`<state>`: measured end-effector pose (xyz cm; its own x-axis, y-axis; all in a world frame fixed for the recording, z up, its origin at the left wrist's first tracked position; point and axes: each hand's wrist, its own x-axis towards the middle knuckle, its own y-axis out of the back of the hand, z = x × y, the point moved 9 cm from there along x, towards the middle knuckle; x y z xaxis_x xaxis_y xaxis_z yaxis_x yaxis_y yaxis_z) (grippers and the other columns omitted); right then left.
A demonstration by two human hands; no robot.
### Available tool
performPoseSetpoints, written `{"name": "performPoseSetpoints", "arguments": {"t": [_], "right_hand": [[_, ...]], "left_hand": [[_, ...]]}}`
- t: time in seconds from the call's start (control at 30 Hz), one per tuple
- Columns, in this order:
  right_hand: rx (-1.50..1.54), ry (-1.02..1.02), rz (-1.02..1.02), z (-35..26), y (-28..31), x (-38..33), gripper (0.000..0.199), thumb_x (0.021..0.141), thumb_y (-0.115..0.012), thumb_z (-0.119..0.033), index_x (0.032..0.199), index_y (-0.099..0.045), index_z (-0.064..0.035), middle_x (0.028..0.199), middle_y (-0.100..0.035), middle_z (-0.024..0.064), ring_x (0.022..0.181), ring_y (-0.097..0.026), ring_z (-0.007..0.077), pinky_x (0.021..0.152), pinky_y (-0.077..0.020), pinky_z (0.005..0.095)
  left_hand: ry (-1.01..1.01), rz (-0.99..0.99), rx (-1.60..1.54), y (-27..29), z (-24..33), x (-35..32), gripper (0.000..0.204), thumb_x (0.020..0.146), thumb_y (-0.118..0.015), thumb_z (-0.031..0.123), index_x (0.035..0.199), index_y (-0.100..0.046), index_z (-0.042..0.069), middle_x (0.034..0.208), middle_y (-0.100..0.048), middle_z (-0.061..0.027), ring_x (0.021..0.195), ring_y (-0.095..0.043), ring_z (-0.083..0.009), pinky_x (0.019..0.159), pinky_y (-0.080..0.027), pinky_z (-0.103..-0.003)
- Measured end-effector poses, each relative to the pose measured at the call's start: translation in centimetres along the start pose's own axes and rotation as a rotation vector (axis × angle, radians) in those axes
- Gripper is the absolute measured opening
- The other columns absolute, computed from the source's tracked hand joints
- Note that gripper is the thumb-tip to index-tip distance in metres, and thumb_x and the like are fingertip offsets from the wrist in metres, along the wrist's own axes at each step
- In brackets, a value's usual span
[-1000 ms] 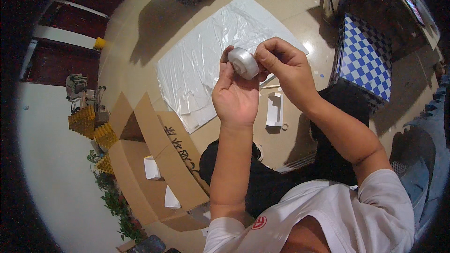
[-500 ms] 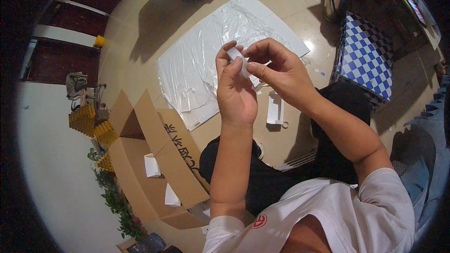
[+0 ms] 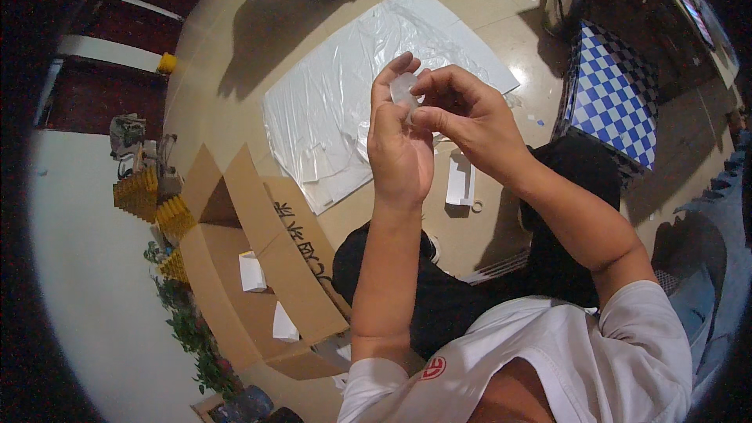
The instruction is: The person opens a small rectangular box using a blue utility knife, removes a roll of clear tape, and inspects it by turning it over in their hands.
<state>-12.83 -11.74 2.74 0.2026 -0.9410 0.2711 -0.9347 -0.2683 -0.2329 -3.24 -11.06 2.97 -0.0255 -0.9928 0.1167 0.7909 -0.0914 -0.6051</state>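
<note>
A small, translucent whitish roll of tape point(image 3: 403, 89) is held up in front of me between both hands. My left hand point(image 3: 398, 145) supports it from the left, with the thumb and fingers around its lower side. From the right, my right hand point(image 3: 475, 116) pinches at the roll's near edge with thumb and forefinger. The fingers partly cover the roll, and I cannot make out a loose end. Beneath the hands lies a white board point(image 3: 489, 63) on the floor, partly covered by crinkled clear plastic film point(image 3: 329, 102).
A white open carton point(image 3: 460, 182) and a small tan ring point(image 3: 477, 206) lie on the floor near my knees. At left stands an open cardboard box point(image 3: 235, 321) with white cartons point(image 3: 251, 272) inside. A blue-and-white checkered panel point(image 3: 615, 102) stands at right.
The roll has turned so more of its translucent round side shows. My left hand has shifted slightly right, its fingers reaching higher; my right hand stays close against the roll.
</note>
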Motion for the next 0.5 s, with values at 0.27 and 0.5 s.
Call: {"name": "performPoseSetpoints", "arguments": {"t": [0.27,0.5], "right_hand": [[-0.050,0.026,0.017,-0.31,-0.09,-0.26,0.023,0.083,-0.069,-0.005,0.103,-0.060,0.0016,0.094,-0.065,0.0082,0.088,-0.063,0.0126,0.079,-0.0518,0.0261],[0.012,0.023,-0.029,0.09,-0.47,-0.28,0.023,0.087,-0.063,-0.006,0.108,-0.058,0.0013,0.096,-0.064,0.0079,0.087,-0.062,0.0116,0.078,-0.0513,0.0265]], "left_hand": [[0.037,-0.017,-0.038,0.30,-0.24,0.04,0.053,0.083,-0.042,0.010,0.134,-0.037,-0.002,0.130,-0.047,-0.0167,0.116,-0.051,-0.0278,0.103,-0.040,-0.040],[0.055,-0.038,-0.133,0.38,0.42,0.11,0.055,0.080,-0.044,0.011,0.133,-0.039,-0.002,0.130,-0.048,-0.0167,0.117,-0.050,-0.0270,0.103,-0.039,-0.038]]}}
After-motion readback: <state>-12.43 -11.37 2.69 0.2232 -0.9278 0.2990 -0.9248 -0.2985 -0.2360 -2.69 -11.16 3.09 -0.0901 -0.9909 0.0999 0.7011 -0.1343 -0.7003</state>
